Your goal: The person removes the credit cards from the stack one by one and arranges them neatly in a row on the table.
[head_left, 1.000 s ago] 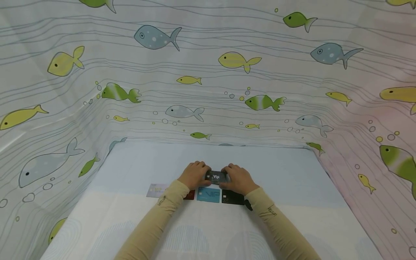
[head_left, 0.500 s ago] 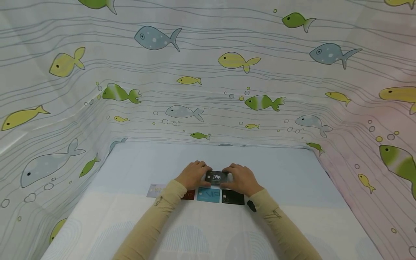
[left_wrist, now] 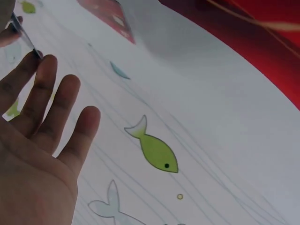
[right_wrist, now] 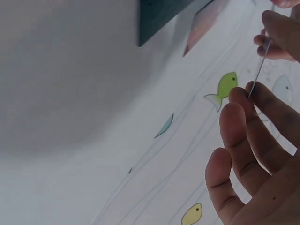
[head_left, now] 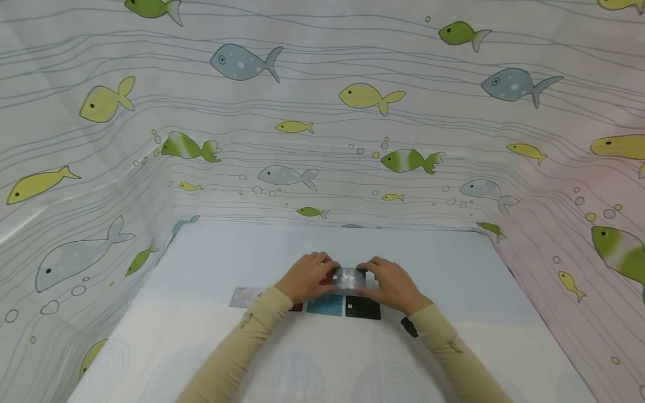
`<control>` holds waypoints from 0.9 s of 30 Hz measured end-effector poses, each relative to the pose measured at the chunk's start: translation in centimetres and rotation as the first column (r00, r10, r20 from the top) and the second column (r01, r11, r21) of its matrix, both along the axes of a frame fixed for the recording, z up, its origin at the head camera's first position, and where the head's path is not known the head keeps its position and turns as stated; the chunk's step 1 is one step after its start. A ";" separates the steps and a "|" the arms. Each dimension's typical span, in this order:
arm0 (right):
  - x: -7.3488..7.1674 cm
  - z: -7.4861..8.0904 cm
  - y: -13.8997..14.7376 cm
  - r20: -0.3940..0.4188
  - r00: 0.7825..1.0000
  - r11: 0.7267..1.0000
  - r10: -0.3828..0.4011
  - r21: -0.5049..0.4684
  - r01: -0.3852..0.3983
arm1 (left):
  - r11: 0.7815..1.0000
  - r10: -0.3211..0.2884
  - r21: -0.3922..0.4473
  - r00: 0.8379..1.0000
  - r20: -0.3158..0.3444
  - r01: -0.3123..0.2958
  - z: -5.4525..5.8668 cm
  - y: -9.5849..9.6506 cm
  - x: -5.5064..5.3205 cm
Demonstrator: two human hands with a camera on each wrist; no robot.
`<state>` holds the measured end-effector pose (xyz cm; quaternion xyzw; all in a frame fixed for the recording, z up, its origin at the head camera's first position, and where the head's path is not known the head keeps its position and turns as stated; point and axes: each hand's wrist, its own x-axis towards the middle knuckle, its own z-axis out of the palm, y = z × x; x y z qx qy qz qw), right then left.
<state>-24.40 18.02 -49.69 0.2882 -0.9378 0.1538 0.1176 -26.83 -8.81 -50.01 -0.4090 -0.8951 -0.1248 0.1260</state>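
Note:
Between both hands a grey card (head_left: 349,278) printed "Vip" is held up, tilted, above the table. My left hand (head_left: 309,278) pinches its left side, and my right hand (head_left: 395,285) pinches its right side. Part of a red card (head_left: 325,276) shows by the left fingers; whether it is held or lies behind, I cannot tell. In the left wrist view the grey card (left_wrist: 27,38) appears edge-on at the fingertips. The right wrist view likewise shows the card (right_wrist: 260,70) as a thin line, with the other fingers spread loosely.
Nearer me lies a row of cards: a lavender card (head_left: 244,297), a dark red card (head_left: 297,307) partly under the left arm, a blue card (head_left: 325,306) and a black card (head_left: 361,308). Fish-patterned cloth (head_left: 332,140) walls the table (head_left: 428,263) at back and sides.
Both hands have shifted right with the grey card, which now tilts and looks lighter. A red card has come into view at its left. The row of cards has stayed put.

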 end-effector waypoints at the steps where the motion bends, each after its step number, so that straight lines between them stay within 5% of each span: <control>1: 0.2 0.0 0.3 0.003 1.000 1.000 0.004 -0.007 -0.004 | 1.000 -0.005 0.004 1.000 0.006 0.005 0.1 0.2 0.2; 14: 3.1 -0.1 3.8 0.087 0.996 0.999 0.015 -0.040 -0.012 | 0.999 -0.029 -0.042 1.000 -0.011 0.029 0.3 3.0 3.0; 27: 4.4 0.5 6.2 0.113 0.992 0.996 0.051 -0.079 -0.042 | 0.998 -0.051 -0.031 0.998 -0.035 0.050 0.5 5.2 3.6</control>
